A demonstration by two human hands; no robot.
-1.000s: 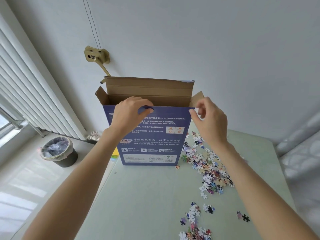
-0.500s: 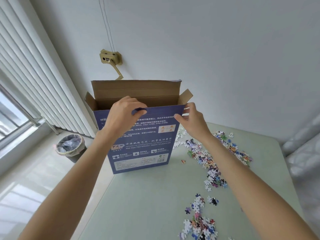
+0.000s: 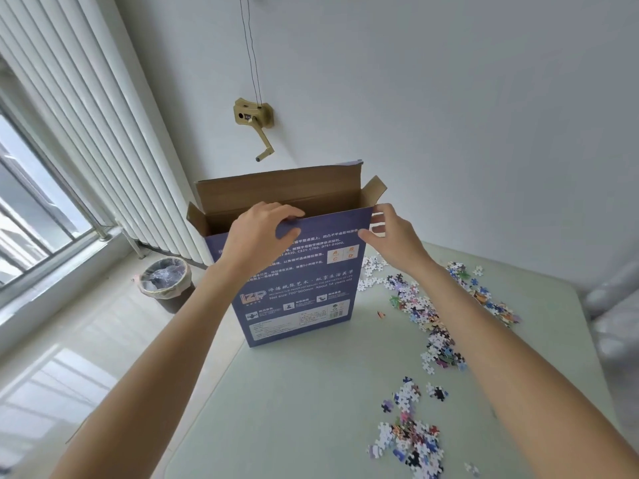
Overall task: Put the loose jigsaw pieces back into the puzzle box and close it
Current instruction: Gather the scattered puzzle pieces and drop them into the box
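Observation:
A tall blue puzzle box [image 3: 301, 288] stands upright on the pale green table [image 3: 304, 392], its brown top flaps open. My left hand [image 3: 259, 233] grips the box's near top rim, fingers curled over the edge. My right hand [image 3: 390, 236] pinches the rim's right corner beside the small side flap. Loose jigsaw pieces [image 3: 435, 323] lie scattered to the right of the box, and a second heap of pieces [image 3: 408, 440] sits near the table's front right. The inside of the box is hidden.
A lined waste bin [image 3: 166, 281] stands on the floor left of the table, below a white radiator [image 3: 103, 143]. A brass crank fitting [image 3: 254, 119] hangs on the wall behind the box. The table's left edge runs just under the box.
The box and both hands have shifted a little as my view swung; my right hand has slid back up to the rim's right corner. Both hands stay on the box.

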